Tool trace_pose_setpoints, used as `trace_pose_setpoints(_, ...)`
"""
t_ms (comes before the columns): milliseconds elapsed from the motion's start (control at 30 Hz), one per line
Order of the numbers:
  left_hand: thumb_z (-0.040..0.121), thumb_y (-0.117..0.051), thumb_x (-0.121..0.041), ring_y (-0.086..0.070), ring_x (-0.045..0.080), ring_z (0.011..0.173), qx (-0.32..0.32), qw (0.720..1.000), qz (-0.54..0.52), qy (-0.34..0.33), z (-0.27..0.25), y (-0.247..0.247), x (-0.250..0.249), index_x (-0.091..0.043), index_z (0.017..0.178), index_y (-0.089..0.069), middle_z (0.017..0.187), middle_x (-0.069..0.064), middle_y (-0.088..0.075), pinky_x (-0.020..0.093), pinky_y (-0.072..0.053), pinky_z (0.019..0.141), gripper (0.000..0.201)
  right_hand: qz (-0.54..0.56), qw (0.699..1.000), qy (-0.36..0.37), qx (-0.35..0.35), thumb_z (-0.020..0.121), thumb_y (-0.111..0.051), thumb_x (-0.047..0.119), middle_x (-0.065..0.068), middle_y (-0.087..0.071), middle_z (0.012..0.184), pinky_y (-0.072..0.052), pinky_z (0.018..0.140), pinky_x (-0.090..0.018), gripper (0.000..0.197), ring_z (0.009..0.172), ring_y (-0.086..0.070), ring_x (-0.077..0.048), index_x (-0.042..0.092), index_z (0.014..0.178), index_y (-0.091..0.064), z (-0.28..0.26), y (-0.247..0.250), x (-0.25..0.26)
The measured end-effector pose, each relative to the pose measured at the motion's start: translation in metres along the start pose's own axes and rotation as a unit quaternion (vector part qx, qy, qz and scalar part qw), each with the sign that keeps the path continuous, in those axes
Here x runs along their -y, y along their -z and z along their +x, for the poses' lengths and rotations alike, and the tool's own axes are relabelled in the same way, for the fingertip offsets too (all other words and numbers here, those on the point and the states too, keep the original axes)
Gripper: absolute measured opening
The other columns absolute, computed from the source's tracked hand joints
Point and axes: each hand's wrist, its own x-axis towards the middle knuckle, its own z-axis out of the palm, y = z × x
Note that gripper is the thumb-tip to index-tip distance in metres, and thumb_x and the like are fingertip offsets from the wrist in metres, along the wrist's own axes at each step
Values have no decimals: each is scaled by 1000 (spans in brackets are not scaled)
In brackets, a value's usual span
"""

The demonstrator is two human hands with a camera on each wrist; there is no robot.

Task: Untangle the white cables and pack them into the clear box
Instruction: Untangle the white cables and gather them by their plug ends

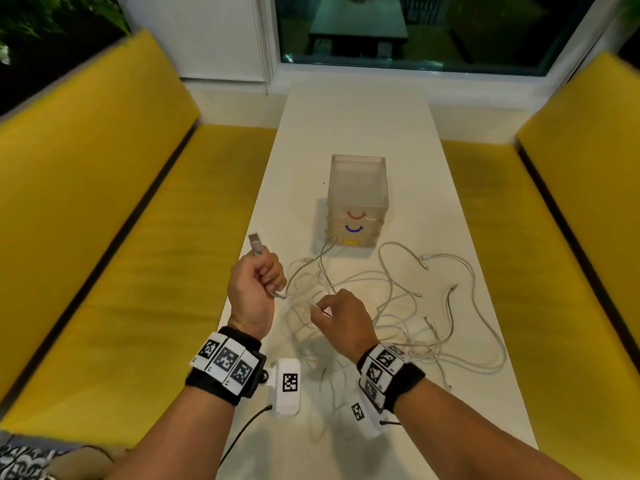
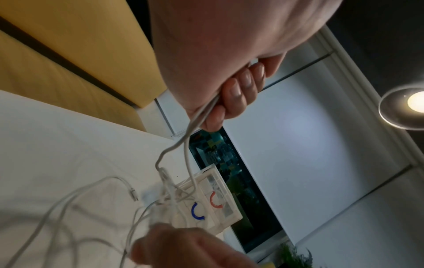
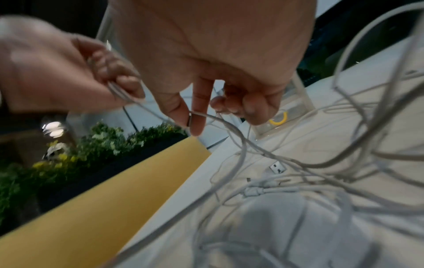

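A tangle of white cables (image 1: 391, 306) (image 3: 298, 181) sprawls over the white table (image 1: 346, 133), in front of the clear box (image 1: 358, 188) (image 2: 206, 197), which stands upright with red, blue and yellow arcs on its near face. My left hand (image 1: 258, 275) (image 2: 229, 98) is raised above the table's left edge and grips a doubled cable, whose USB plug (image 1: 256, 243) sticks out above the fist. My right hand (image 1: 332, 306) (image 3: 195, 117) hovers over the tangle and pinches a cable end between thumb and forefinger.
Yellow bench cushions (image 1: 138, 237) flank the narrow table on both sides. A window (image 1: 433, 29) lies beyond the far end. Loose plugs (image 1: 424, 261) lie right of the box. A green plant (image 3: 91, 145) shows behind the left bench.
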Motion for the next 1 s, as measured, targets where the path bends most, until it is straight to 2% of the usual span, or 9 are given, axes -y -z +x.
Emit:
trace_pose_setpoints(133,90,-46,-2,-27,12,52,30,985,170,-29,-7,-8,5,-21,58,-43,56,-4,-32,28,-26,51,37,117,993,32,-9,83,-76,32,9,-53,83,-34,68,-10,9,73,-52,1,27,76,-76,-12,23,-6)
trace_pose_setpoints(233,92,-57,5,-34,9,54,81,960,267,-31,-12,-19,9,-6,70,-52,58,-4,-40,22,-33,53,26,128,990,57,-3,80,-77,26,9,-62,80,-37,66,-13,20,69,-55,1,35,65,-68,-15,45,0)
trace_pose_setpoints(300,87,-63,1,-38,10,57,124,941,315,-21,-11,-26,13,-4,79,-65,59,-7,-43,23,-37,56,9,138,989,60,-6,78,-74,23,12,-63,66,-38,61,-19,23,57,-52,-2,32,59,-65,-14,59,4)
trace_pose_setpoints(433,72,-65,-24,-53,18,68,169,915,364,31,-9,-38,19,-15,81,-76,70,9,-62,37,-47,68,17,171,982,77,-16,79,-65,23,14,-50,49,-35,54,-19,20,49,-43,-1,15,61,-60,-11,84,12)
trace_pose_setpoints(567,76,-70,-29,-49,15,67,183,916,354,39,-11,-43,20,-13,80,-75,69,3,-58,33,-40,67,17,190,979,70,-37,75,-58,34,11,-52,54,-35,53,-21,28,53,-43,-5,8,65,-62,-9,96,16)
trace_pose_setpoints(667,85,-73,-28,-51,14,69,178,915,358,42,-9,-43,18,-10,88,-73,74,3,-58,31,-42,68,19,224,972,57,-48,87,-63,30,-1,-59,61,-42,58,-29,31,57,-49,-11,4,70,-65,-10,103,16)
trace_pose_setpoints(800,94,-70,-15,-42,3,51,230,897,372,60,-13,-46,8,-1,93,-71,68,3,-49,13,-36,53,13,307,950,55,4,100,-59,23,-5,-62,64,-40,51,-25,34,52,-48,-16,4,73,-65,-19,114,11)
trace_pose_setpoints(867,94,-68,-10,-38,4,50,260,894,357,73,-17,-48,4,-5,89,-71,65,1,-47,13,-34,51,8,341,939,41,34,102,-56,24,-7,-61,67,-38,50,-28,32,51,-47,-17,5,78,-64,-22,117,7)
trace_pose_setpoints(1000,95,-68,-13,-33,8,51,251,899,344,98,-22,-51,9,5,95,-68,57,-12,-47,22,-30,51,17,241,963,27,-114,91,-70,33,7,-65,89,-47,71,-30,12,76,-59,-11,22,88,-64,-28,112,2)
